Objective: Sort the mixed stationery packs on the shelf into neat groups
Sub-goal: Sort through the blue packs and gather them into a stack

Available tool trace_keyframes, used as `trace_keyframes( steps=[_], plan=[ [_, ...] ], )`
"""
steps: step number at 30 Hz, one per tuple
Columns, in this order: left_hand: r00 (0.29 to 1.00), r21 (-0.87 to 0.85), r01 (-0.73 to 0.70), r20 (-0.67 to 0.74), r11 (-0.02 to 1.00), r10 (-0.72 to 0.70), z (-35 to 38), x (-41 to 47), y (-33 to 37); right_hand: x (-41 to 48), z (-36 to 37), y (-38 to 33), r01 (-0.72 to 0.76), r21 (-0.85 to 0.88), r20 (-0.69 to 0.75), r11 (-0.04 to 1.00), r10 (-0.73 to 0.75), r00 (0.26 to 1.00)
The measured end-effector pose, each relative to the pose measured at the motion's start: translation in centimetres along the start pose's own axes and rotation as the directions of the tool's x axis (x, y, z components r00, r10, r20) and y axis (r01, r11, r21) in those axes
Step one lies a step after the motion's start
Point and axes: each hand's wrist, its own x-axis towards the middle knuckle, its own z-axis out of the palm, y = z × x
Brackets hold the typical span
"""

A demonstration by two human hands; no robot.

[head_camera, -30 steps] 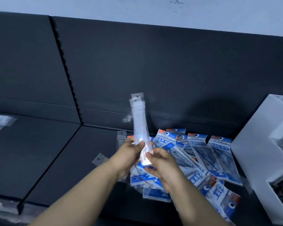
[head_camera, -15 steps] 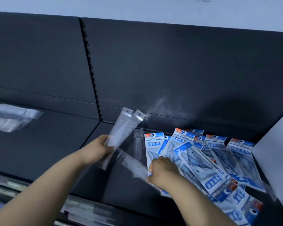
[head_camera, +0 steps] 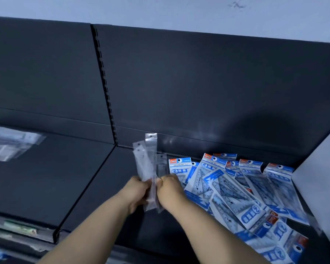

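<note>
Above the dark shelf (head_camera: 95,187), my left hand (head_camera: 136,191) and my right hand (head_camera: 169,189) together grip a bunch of narrow clear ruler packs (head_camera: 148,164), held upright between them. One more clear pack (head_camera: 162,164) stands just behind the bunch; whether it is held I cannot tell. To the right lies a loose heap of blue-and-white geometric set packs (head_camera: 234,189), overlapping and fanned out across the shelf.
A small pile of clear packs (head_camera: 11,142) lies on the neighbouring shelf section at far left. A white panel (head_camera: 320,180) borders the blue heap on the right. A slotted upright (head_camera: 105,86) divides the dark back wall. The shelf's front edge (head_camera: 21,229) carries a label strip.
My right hand left the heap and rose with another clear pack to meet my left hand. The bunch now stands upright between both hands. The view shifted slightly left.
</note>
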Motion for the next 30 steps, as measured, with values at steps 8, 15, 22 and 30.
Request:
trace_keyframes(
  steps=[8, 15, 22, 30],
  plan=[
    [0.994, 0.628, -0.046, -0.051, 0.777, 0.1, 1.2, 1.9, 0.6, 1.6, 0.4, 0.8, -0.222, 0.376, 0.056, 0.9, 0.217, 0.974],
    [0.986, 0.401, -0.126, -0.049, 0.907, 0.159, 2.1, 1.2, 1.2, 3.1, 3.0, 1.5, -0.299, 0.695, 0.149, 0.653, 0.276, 0.949],
    [0.827, 0.418, -0.545, 0.121, 0.727, 0.55, 3.0, -1.0, 3.9, 1.0, -1.9, 2.0, -0.081, 0.85, -0.038, 0.52, 0.214, 0.976],
    [0.457, 0.395, -0.875, 0.481, 0.28, 0.748, 9.1, -0.8, 4.3, -1.8, -6.8, 6.5, 0.272, 0.953, -0.292, 0.133, 0.166, 0.942]
  ],
)
